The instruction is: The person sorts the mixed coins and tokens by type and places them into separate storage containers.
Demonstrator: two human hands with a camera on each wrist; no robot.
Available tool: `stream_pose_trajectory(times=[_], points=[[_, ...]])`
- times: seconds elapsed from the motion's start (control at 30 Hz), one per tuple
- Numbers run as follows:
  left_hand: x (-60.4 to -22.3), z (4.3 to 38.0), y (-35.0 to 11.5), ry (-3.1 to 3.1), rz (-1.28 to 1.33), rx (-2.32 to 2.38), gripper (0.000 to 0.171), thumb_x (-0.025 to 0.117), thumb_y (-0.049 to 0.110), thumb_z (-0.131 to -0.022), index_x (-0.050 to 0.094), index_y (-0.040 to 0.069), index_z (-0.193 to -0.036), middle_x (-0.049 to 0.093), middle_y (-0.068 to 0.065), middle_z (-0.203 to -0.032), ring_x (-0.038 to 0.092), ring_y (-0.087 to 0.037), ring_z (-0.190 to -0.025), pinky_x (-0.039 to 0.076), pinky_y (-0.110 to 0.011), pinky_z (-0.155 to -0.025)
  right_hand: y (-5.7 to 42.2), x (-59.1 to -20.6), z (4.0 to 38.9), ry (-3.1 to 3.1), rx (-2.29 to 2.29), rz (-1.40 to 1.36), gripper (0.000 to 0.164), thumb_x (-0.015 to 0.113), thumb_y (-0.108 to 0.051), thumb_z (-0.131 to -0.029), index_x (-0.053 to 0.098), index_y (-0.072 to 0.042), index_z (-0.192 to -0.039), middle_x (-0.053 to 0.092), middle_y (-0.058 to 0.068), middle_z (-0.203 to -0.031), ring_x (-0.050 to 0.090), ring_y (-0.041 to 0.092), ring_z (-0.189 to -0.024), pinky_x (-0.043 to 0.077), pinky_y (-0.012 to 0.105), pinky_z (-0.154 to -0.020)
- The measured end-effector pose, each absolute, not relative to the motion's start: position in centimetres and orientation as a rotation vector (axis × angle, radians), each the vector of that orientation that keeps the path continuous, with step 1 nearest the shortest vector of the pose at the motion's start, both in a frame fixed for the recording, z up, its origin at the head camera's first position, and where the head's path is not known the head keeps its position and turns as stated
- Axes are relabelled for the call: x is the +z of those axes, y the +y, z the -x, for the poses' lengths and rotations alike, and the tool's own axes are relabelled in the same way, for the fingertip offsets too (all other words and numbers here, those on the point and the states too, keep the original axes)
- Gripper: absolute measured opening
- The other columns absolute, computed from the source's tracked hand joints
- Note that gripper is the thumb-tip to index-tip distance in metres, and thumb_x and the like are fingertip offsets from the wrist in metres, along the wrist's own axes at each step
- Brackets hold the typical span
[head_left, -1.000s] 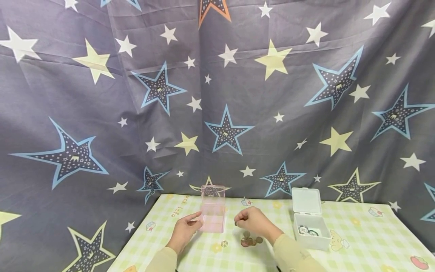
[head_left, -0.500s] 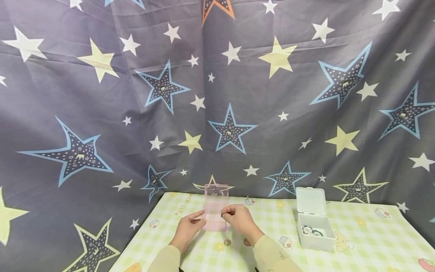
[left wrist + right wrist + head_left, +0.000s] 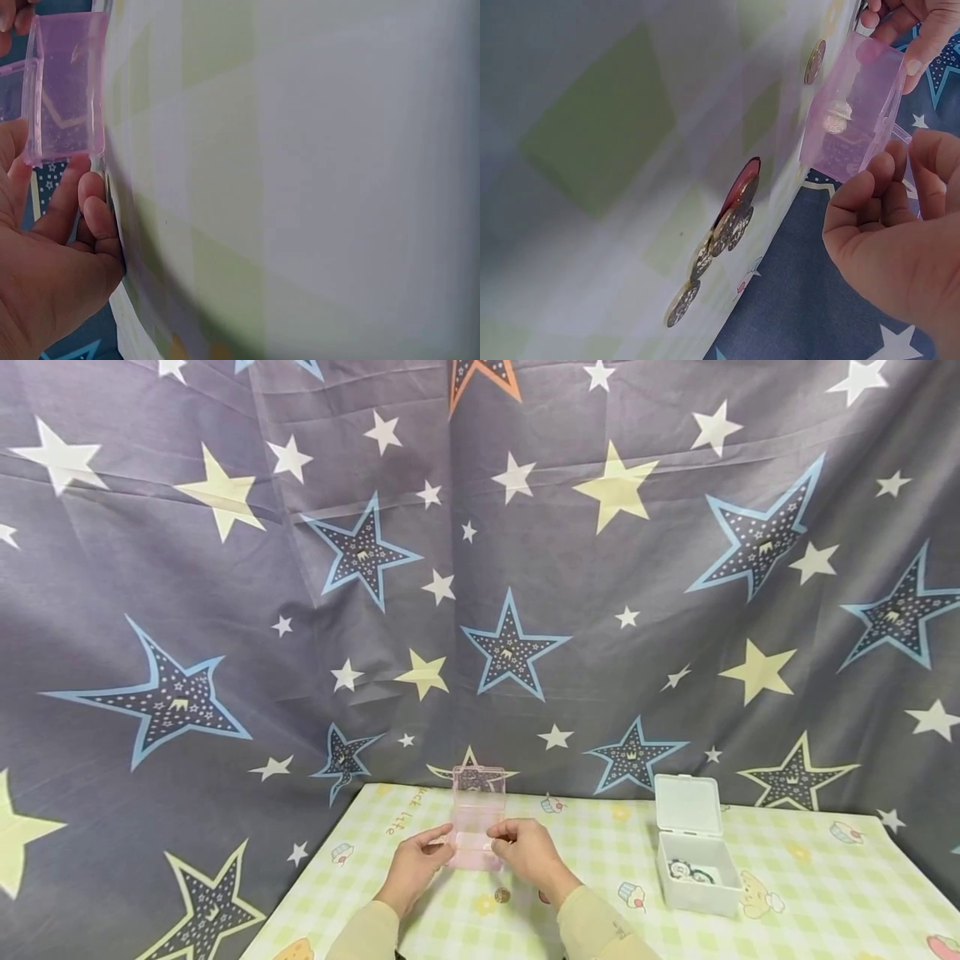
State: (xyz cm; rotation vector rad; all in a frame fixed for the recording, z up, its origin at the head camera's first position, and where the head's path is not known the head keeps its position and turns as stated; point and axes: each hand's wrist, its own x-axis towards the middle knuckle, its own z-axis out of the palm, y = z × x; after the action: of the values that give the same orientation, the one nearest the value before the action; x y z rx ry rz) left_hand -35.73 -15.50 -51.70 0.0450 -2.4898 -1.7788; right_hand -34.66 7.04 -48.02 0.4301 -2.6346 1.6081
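A see-through pink box stands on the table with its lid raised at the back. My left hand pinches the box's left wall between thumb and fingers. On the right, my right hand is at the box's rim, fingers loosely bent, no coin showing between them. In the right wrist view a round coin shows through the pink wall, inside the box. A single coin lies in front of the box. Several overlapping coins lie on the cloth, mostly hidden by my right hand in the head view.
To the right stands a white box with its lid up, holding small dark-and-white round things. A green-checked cloth covers the table. Behind it hangs a grey star-patterned curtain.
My right hand has moved left from above the coins to the pink box's rim. The dark coin in its fingertips no longer shows there. My left hand keeps its hold on the box.
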Motion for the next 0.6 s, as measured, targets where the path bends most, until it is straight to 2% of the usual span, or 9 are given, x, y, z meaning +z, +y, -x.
stream_pose_trajectory(times=[0.23, 0.5, 0.6], points=[[-51.8, 35.7, -15.4, -2.493, -0.036, -1.766, 0.049, 0.077, 0.014, -0.095, 0.068, 0.003, -0.142, 0.08, -0.015, -0.111, 0.069, -0.011, -0.091, 0.057, -0.029, -0.078, 7.2, -48.2, 34.6, -2.627, 1.596, -0.435, 0.014, 0.073, -0.009, -0.097, 0.079, -0.007, -0.109, 0.08, 0.004, -0.102, 0.065, 0.012, -0.089, 0.057, 0.029, -0.075], [-51.8, 35.9, -15.5, -2.493, -0.024, -1.763, 0.049, 0.078, 0.015, -0.095, 0.068, 0.003, -0.142, 0.079, -0.015, -0.112, 0.071, -0.013, -0.095, 0.058, -0.028, -0.079, 7.7, -48.7, 34.3, -2.595, 1.573, -0.499, 0.014, 0.072, -0.008, -0.097, 0.079, -0.007, -0.108, 0.081, 0.011, -0.106, 0.064, 0.013, -0.088, 0.055, 0.024, -0.072], [-51.8, 35.9, -15.5, -2.493, -0.026, -1.764, 0.049, 0.078, 0.015, -0.095, 0.068, 0.003, -0.142, 0.079, -0.015, -0.113, 0.072, -0.015, -0.096, 0.06, -0.032, -0.081, 8.2, -49.0, 34.1, -2.614, 1.568, -0.52, 0.01, 0.073, -0.009, -0.098, 0.079, -0.007, -0.106, 0.08, 0.006, -0.101, 0.063, 0.012, -0.086, 0.053, 0.024, -0.072]])
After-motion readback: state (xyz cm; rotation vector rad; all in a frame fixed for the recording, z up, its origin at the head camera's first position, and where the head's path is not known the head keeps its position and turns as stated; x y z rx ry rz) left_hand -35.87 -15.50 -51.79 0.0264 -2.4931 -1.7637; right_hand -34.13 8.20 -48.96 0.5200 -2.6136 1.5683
